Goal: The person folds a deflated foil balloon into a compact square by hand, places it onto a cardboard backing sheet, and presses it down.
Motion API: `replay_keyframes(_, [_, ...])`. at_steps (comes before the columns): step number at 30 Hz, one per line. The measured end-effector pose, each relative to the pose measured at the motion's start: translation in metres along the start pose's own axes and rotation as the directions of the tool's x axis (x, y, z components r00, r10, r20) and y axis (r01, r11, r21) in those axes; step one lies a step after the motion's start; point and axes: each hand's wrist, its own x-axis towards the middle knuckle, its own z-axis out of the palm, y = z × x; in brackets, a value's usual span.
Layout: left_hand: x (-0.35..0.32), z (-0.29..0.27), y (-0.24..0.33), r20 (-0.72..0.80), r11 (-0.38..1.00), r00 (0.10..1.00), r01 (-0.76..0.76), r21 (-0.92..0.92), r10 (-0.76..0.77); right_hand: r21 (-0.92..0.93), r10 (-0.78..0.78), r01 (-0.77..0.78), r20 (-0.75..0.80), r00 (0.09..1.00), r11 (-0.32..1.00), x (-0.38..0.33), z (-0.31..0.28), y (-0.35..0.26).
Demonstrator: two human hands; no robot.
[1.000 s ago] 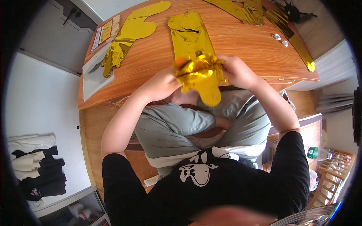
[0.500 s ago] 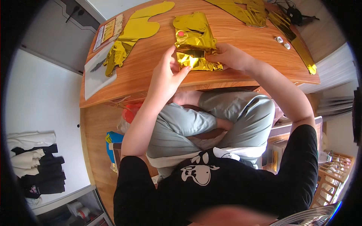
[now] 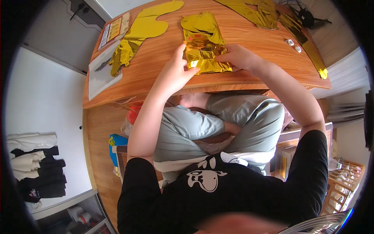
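Note:
A flat, uninflated gold foil balloon (image 3: 201, 26) lies on the wooden table in front of me, its near part folded over and creased. My left hand (image 3: 175, 70) grips its left edge, thumb on the near left corner and fingers up along the side. On the opposite edge, my right hand (image 3: 243, 58) pinches the foil, its thumb lying on top and the other fingers partly hidden. A small red mark (image 3: 198, 36) shows partly at the fold, above the shiny crumpled band.
Another flat gold foil balloon (image 3: 148, 27) lies at the left, near a printed card (image 3: 113, 31) and a clear plastic sleeve (image 3: 102, 76). More gold foil (image 3: 259, 13) spreads at the back right. Two small white objects (image 3: 289, 42) and a black cable device (image 3: 306, 17) are at the right.
The fold has shifted slightly away from me, and the red mark is now partly covered. Both hands keep their places on the foil's edges, and the view has moved a little.

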Motion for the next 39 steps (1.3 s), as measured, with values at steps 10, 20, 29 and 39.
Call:
replay_keyframes(10, [-0.005, 0.0, -0.002, -0.059, 0.998, 0.997, -0.042, -0.053, 0.039, -0.008, 0.022, -0.023, -0.055, 0.998, 1.0, 0.003, 0.003, 0.0])
replay_keyframes(20, [-0.022, 0.015, -0.005, -0.277, 0.985, 0.946, -0.169, 0.034, 0.171, -0.282, -0.263, 0.213, -0.152, 0.953, 0.935, -0.011, 0.008, 0.013])
replay_keyframes(29, [-0.043, 0.029, -0.025, -0.356, 0.768, 0.69, -0.483, 0.422, 0.63, -0.465, -0.787, 0.707, 0.035, 0.616, 0.533, -0.061, 0.029, 0.047])
replay_keyframes(39, [-0.046, 0.02, -0.023, -0.199, 0.745, 0.743, -0.532, 0.401, 0.638, -0.516, -0.729, 0.613, -0.031, 0.684, 0.598, -0.058, 0.03, 0.045])
